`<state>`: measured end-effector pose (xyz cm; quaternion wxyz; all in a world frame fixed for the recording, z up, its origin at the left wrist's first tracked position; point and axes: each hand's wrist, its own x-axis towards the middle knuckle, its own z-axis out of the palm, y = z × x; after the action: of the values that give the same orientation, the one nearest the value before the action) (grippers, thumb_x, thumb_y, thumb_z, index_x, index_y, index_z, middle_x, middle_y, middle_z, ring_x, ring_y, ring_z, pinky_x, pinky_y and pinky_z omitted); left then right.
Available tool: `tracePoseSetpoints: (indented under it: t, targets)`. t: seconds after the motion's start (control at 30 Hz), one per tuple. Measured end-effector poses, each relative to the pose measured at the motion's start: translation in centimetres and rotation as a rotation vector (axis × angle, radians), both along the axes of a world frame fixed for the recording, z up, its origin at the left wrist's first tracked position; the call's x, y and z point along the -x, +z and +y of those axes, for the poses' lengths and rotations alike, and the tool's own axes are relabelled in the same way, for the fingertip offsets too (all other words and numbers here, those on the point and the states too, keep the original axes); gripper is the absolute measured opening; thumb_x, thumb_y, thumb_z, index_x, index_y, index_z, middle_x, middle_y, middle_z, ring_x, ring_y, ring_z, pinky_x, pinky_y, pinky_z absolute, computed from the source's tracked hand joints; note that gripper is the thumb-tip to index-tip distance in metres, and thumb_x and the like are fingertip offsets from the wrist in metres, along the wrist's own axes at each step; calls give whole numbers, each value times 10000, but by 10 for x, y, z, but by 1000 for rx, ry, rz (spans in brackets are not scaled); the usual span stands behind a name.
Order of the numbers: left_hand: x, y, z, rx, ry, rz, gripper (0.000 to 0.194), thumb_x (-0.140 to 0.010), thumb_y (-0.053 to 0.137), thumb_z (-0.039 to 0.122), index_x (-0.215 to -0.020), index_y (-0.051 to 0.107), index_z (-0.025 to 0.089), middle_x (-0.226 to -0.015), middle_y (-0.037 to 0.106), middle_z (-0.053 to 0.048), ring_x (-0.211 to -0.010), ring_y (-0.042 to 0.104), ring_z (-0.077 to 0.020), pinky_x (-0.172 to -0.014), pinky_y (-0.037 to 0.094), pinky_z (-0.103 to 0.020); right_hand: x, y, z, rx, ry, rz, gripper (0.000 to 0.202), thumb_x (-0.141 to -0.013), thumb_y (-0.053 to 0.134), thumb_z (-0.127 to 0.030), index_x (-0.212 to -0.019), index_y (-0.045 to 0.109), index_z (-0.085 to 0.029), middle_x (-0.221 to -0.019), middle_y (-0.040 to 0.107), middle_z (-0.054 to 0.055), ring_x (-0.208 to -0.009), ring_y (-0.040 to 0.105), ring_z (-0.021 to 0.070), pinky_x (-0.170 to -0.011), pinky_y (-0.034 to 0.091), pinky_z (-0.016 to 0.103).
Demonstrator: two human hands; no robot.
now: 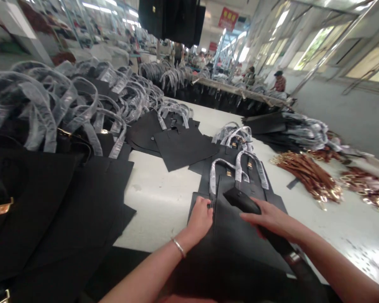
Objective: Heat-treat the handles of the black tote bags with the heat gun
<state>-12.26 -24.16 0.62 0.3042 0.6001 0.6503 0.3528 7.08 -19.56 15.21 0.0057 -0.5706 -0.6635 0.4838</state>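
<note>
Though one o'clock's rectangular red sign (228, 19) is illegible, our right hand (268, 216) grips an oblong black object (242, 202); our left hand (202, 215) curls, hold unclear, on flat black bags (227, 227).

I count two hands (202, 216) at the handled bag (229, 229), one bracelet (178, 247) left of it, two red signs (228, 18) beyond it.

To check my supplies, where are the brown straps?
At the head view's right, the brown straps lie in bundles on the white table, beyond the right hand.
</note>
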Motion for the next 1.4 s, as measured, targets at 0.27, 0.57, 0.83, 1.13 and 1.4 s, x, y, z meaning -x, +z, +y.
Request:
tracePoseSetpoints:
  t: [0.27,0.57,0.83,1.13,1.4]
  targets:
    - [-25,48,33,218,-74,549,449,-810,639,423,-1110,584,94,-1117,547,-160,-924,633,-253,-772,504,-320,-82,-37,-103,85,-254,80,761,-790,646,-462,-1419,329,-174,-560,578,-53,-405,582,140,-383,456,207]
    - [-45,48,32,208,-83,742,416,-860,551,400,-1105,569,64,-1053,590,-187,-930,633,-289,-767,501,-360,-123,-60,-198,99,-505,271,741,-778,670,-404,-1416,340,-223,-668,610,-45,-397,528,81,-383,422,171]
    - [-60,40,23,78,-94,789,392,-844,543,343,-1134,535,80,-1175,537,-201,-1053,554,-330,-811,500,-439,-186,-67,-199,17,-887,211,392,-775,609,-541,-957,502,-211,-566,515,-70,-366,527,107,-343,397,192]
    - [-153,12,2,-445,-965,424,472,-884,484,169,-1351,433,219,-1520,297,-48,-1411,213,-196,-1140,240,-399,-222,-56,-175,163,-793,216,412,-784,626,-548,-980,502,-207,-558,548,-63,-364,533,97,-330,387,163]
    - [-191,13,0,-483,-1015,516,354,-943,447,329,-1290,486,273,-1380,467,-61,-1293,382,-234,-1106,214,-497,-213,-55,-129,102,-769,194,343,-779,664,-452,-918,502,-184,-547,569,-49,-355,539,112,-315,417,191]
